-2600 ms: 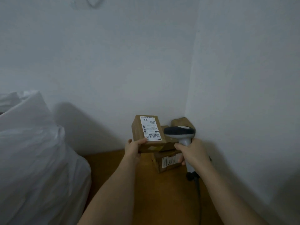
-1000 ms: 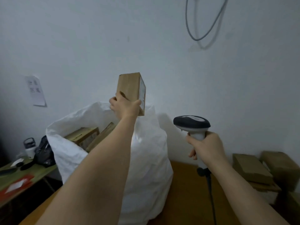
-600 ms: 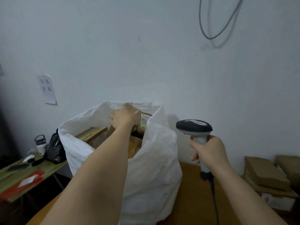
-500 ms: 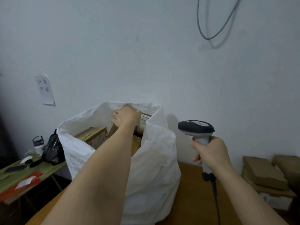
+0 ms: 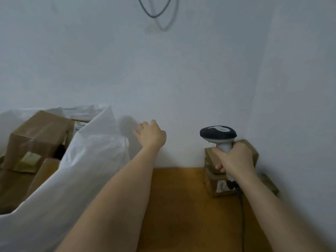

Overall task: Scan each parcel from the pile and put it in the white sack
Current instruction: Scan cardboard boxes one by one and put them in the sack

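Observation:
The white sack (image 5: pixel 87 160) stands at the left, its mouth open, with several brown cardboard parcels (image 5: pixel 38 135) inside. My left hand (image 5: pixel 151 134) hovers in the air to the right of the sack, fingers loose, holding nothing. My right hand (image 5: pixel 234 159) grips the handle of the barcode scanner (image 5: pixel 218 135), whose dark head points left. Behind that hand a small pile of brown parcels (image 5: pixel 216 182) is stacked in the wall corner, partly hidden by my hand and wrist.
A brown wooden tabletop (image 5: pixel 181 206) lies between the sack and the pile. White walls (image 5: pixel 181 79) close in behind and at the right. The scanner cable (image 5: pixel 241 215) runs down past my right forearm. A grey cord (image 5: pixel 156 13) hangs on the wall above.
My left hand let go of the parcel inside the sack and swung out to the right, empty. The view turned right toward the corner pile. My right hand kept its grip on the scanner.

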